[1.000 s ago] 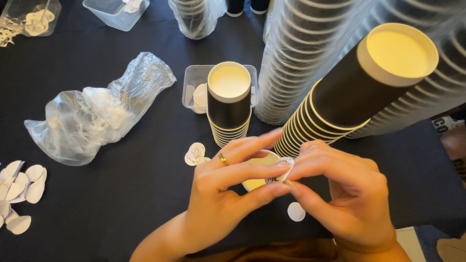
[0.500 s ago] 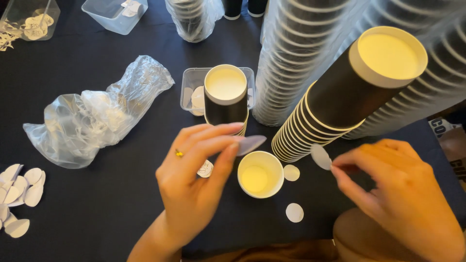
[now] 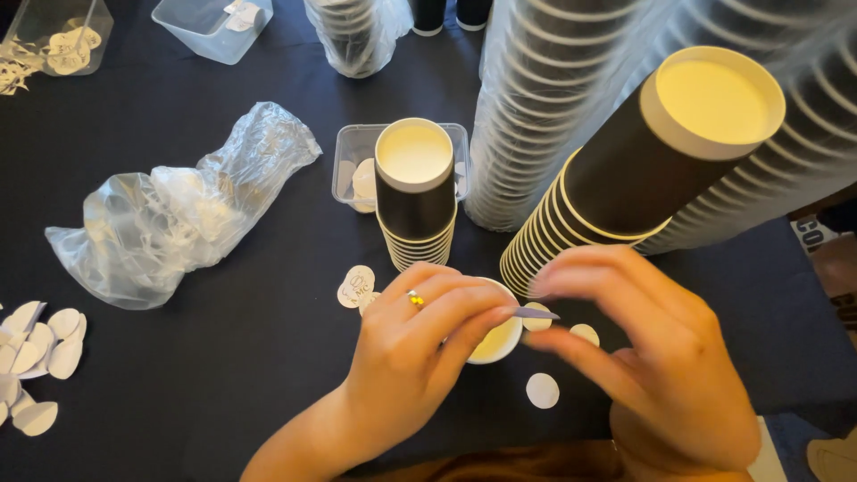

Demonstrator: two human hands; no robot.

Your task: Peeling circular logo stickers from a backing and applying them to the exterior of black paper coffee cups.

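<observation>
Sticker [image 3: 534, 313] pinched between both hands [image 3: 420, 344] above single cup [image 3: 495, 341].

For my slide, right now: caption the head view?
Both hands pinch a round sticker over an open cup beside stacked cups.

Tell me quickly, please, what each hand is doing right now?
Left hand: closed, pinching a thin round sticker over the single cup.
Right hand: blurred, fingers curled at the sticker; whether it grips cannot be told.
</observation>
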